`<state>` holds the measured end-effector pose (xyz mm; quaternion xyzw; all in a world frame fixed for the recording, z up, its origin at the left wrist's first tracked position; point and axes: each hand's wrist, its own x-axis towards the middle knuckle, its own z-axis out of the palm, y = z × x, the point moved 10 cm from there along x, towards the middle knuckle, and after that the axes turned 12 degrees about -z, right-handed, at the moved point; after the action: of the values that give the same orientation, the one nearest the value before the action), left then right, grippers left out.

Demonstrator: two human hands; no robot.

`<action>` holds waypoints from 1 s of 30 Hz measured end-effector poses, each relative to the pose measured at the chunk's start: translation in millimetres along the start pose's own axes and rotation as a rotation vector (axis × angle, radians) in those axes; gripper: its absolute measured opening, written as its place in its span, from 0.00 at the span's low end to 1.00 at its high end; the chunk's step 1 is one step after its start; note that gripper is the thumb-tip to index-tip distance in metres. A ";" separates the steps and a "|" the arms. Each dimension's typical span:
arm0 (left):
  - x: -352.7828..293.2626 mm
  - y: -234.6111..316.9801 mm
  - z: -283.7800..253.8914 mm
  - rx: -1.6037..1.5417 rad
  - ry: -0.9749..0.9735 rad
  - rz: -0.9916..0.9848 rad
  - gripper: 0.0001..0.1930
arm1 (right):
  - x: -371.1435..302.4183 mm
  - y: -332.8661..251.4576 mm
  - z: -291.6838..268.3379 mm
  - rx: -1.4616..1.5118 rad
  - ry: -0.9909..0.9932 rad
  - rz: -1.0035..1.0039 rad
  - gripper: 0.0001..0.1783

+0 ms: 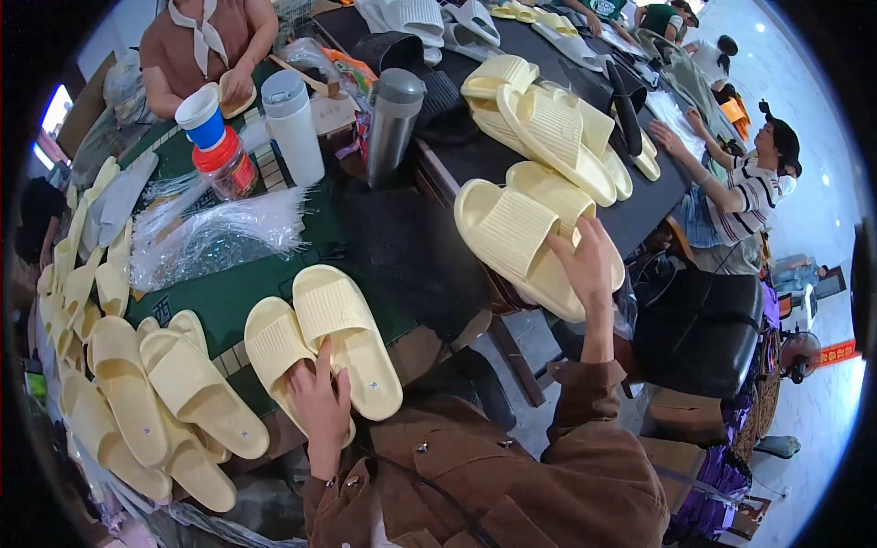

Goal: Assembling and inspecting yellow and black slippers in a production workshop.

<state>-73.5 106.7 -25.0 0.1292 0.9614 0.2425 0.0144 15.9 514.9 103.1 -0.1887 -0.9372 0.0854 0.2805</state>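
“Starting large, what bears it all?”

“One dark table (pixel 647 212) and one green-topped table (pixel 219 310). A heap of cream slippers (pixel 128 393) lies left of the left hand (pixel 320 406). The far pair (pixel 512 224), under the right hand (pixel 586 265), juts past the dark table's near edge; the near pair (pixel 333 306), under the left hand, is at the green one's near edge.”

“How would a pair handle?”

“Light, I'd judge, and springy like moulded foam: hard to break, easily dented, perhaps slightly slick on the footbed. I'd take hold of both inner edges together, just behind the straps.”

“And the hands?”

“The left's fingers reach into the openings, its thumb apart from the forefinger; the right's fingers bend in likewise. Whether either is clamped, I cannot tell.”

“Counts?”

“The heap overlaps too much to count. Two slippers at each hand, making four. Then two bottles, one steel (pixel 393 132), one white (pixel 294 137); one red jar (pixel 226 167); one blue-and-white cup (pixel 201 121).”
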 end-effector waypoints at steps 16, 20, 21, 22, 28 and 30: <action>-2.1 0.7 -2.7 0.017 0.048 0.038 0.27 | -7.8 -12.5 11.3 0.100 -0.042 0.073 0.16; -0.2 0.4 -2.5 0.003 0.031 0.026 0.28 | -11.4 -29.4 -0.7 0.165 0.013 0.028 0.15; -0.2 -0.9 -2.6 0.005 0.031 0.018 0.28 | -12.8 -32.3 0.1 0.150 -0.015 0.034 0.15; -0.6 -1.2 -2.3 0.015 0.033 0.023 0.28 | -13.1 -39.4 -2.6 0.154 -0.020 0.030 0.15; 0.1 2.5 -3.0 0.011 0.045 0.034 0.28 | -11.3 -52.7 -20.6 0.164 0.099 -0.033 0.13; -0.2 4.5 -6.5 0.017 0.064 0.044 0.28 | -6.8 -40.1 -38.0 0.162 0.206 0.068 0.12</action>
<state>-72.8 107.4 -17.2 0.1425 0.9604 0.2384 -0.0230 30.1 477.5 141.8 -0.2049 -0.8865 0.1505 0.3866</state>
